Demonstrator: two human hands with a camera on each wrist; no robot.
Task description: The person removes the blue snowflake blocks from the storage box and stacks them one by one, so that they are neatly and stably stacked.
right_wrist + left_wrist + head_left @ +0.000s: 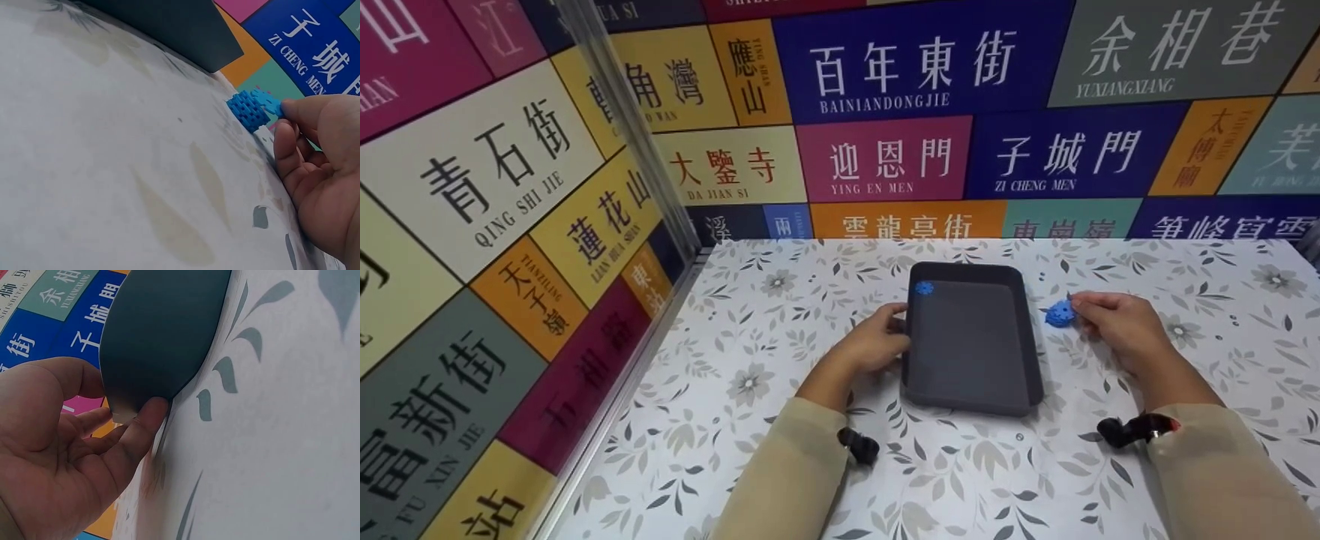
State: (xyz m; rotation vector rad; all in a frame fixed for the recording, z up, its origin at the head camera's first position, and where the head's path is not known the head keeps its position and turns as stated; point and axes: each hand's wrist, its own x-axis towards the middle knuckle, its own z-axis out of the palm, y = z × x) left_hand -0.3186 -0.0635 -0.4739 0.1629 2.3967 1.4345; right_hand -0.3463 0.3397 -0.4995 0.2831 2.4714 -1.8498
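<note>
A dark grey rectangular tray (971, 345) lies on the table, with one blue notched plastic disc (925, 288) at its far left inside corner. At the tray's left side my left hand (881, 337) holds the wall; in the left wrist view the thumb meets the rim and a fingertip (154, 408) touches low near the table. Right of the tray my right hand (1117, 322) pinches a blue notched disc (269, 103) between thumb and finger. Close against that disc is a short stack of similar blue discs (246, 111).
A white tablecloth with grey leaves and flowers (750, 386) covers the table. Panels with Chinese street names (885, 157) stand behind it and along the left. Each sleeve cuff carries a small black wrist camera (859, 445).
</note>
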